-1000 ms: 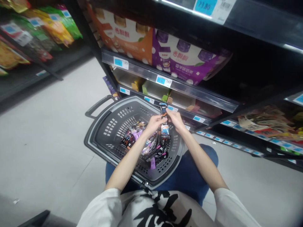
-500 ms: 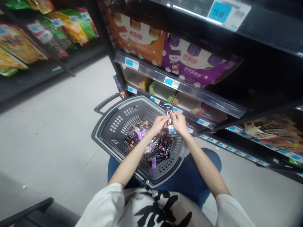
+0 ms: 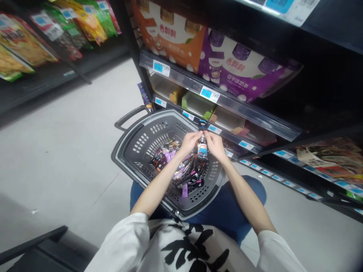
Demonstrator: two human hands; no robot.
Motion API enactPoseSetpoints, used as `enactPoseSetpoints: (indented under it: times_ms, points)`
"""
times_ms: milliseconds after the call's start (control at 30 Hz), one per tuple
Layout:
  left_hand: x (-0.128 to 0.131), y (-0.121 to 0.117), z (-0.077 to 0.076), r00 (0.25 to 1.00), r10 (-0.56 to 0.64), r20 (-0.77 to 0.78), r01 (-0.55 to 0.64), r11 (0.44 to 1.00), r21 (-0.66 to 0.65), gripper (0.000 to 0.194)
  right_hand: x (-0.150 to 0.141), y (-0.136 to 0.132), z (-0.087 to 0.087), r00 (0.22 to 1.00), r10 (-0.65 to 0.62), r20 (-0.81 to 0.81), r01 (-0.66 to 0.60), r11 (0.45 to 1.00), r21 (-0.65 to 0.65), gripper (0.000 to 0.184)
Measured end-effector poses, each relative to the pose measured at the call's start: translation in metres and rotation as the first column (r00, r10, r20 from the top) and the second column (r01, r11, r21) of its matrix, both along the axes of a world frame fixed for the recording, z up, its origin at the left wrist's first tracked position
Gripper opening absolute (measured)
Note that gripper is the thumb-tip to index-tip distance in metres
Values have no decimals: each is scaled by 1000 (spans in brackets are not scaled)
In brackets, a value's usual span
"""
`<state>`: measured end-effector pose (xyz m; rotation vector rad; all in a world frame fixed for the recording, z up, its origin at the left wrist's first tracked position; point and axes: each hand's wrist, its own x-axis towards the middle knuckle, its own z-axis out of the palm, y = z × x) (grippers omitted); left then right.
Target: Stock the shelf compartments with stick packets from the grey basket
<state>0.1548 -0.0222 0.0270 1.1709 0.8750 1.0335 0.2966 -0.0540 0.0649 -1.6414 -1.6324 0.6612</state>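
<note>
Sachets [image 3: 188,177] in the basket [image 3: 132,158] (one packet [image 3: 202,149] above it), shelf [image 3: 241,107] beyond, bags [image 3: 93,26] farther left.

Cool, fairly bright light washes the pale floor [image 3: 79,151], while the shelf recess [image 3: 320,75] sinks nearly to black. Glare streaks the upper shelf edge [image 3: 326,26] — small glints speckle the heaped sachets [image 3: 183,172]. The bags [image 3: 92,28] at left look soft and smeary; wide-angle stretching slants the outer edges.

A white short-sleeved shirt [image 3: 155,243] with a black leaf-like print [image 3: 183,249] tops blue trousers [image 3: 253,190].
</note>
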Motion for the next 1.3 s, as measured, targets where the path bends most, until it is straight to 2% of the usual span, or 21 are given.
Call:
enactPoseSetpoints:
  times_ms: [200,333,467,600,733,1000,1133,1200,1300]
  points:
    - [3,0,-4,1000,13,0,-13,1000,-21,62,-2,1,1,997,-36,63,34,999,30,58]
    - [2,0,-3,999,-41,-13,41,999,16,56,1,1,1,996,-68,58,66,997,42,58]
    - [1,-2,2,998,-65,3,64,997,45,52,3,0,1,995,-90,-38,91,995,26,59]
    - [-1,-3,5,999,-29,-17,30,997,65,54,2,-1,-1,988,-60,-140,57,998,-24,54]
    - [-3,0,2,999,-10,-40,13,997,80,53,0,-2,-1,979,-29,-202,18,998,-55,46]
    - [0,1,-6,993,3,-114,9,995,99,48,1,0,-1,998,-47,52,45,999,27,39]
    - [1,-2,-1,996,77,-48,-71,991,117,36,0,0,0,985,-111,130,107,994,38,37]
    - [1,-2,0,991,118,-62,-106,980,166,37,-1,-1,1,981,-144,129,140,989,44,36]
    - [0,-2,-1,994,72,-83,-55,980,191,36,-2,-4,5,992,-123,24,122,991,47,38]
